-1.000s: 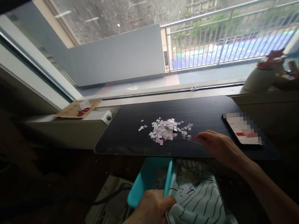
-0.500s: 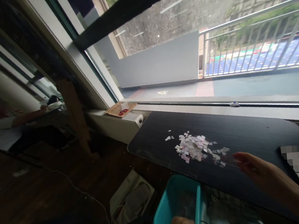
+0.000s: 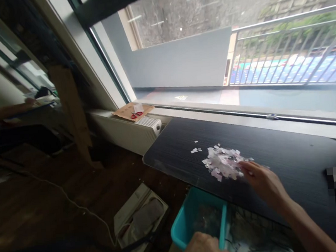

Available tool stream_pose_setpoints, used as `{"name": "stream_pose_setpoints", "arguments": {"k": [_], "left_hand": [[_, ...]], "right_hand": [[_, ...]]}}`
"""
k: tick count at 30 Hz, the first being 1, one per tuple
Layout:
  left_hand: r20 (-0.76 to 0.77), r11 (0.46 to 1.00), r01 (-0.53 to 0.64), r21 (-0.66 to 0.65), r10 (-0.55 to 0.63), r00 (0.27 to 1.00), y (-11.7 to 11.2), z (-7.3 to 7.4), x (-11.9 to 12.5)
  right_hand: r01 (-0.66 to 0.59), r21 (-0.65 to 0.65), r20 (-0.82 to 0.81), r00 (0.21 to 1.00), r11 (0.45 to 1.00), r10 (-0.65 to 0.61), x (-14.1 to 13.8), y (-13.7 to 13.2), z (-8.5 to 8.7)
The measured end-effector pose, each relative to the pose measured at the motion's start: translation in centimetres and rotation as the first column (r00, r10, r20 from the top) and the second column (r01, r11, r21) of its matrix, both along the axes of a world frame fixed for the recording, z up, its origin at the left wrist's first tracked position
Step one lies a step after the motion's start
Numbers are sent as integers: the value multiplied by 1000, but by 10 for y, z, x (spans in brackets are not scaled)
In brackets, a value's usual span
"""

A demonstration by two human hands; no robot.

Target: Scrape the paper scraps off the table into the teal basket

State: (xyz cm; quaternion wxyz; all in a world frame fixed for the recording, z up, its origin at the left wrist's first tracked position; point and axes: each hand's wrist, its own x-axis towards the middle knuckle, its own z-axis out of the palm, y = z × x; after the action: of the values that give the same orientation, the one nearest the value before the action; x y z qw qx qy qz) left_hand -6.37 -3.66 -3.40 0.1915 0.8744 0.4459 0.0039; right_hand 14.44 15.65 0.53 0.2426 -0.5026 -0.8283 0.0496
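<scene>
A heap of small white and pinkish paper scraps [image 3: 223,162] lies on the black tabletop [image 3: 262,140]. My right hand [image 3: 257,173] is at the heap's right edge, fingers stretched out and touching the scraps. Below the table's near edge stands a teal plastic bin [image 3: 183,225] with dim contents. At the bottom of the view, my left hand [image 3: 202,249] grips the bin's near rim; its fingertips are hidden. A few loose scraps [image 3: 195,150] lie left of the heap.
Red-handled scissors [image 3: 136,114] rest on a brown envelope [image 3: 123,113] by the window. An open box [image 3: 137,221] sits on the floor left of the bin, near a pale cable [image 3: 75,203]. Another person's arm [image 3: 6,111] shows at far left.
My right hand has moved left, pushing the scraps on the right side in against the heap. My left hand stays on the bin. The view has shifted slightly.
</scene>
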Motion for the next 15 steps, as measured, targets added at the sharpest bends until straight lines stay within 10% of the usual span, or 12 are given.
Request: {"name": "stream_pose_setpoints", "arguments": {"k": [15], "left_hand": [[-46,999,-26,-21,25,999,1,49,7]], "right_hand": [[-21,-136,-91,996,991,8,-9,-23,17]]}}
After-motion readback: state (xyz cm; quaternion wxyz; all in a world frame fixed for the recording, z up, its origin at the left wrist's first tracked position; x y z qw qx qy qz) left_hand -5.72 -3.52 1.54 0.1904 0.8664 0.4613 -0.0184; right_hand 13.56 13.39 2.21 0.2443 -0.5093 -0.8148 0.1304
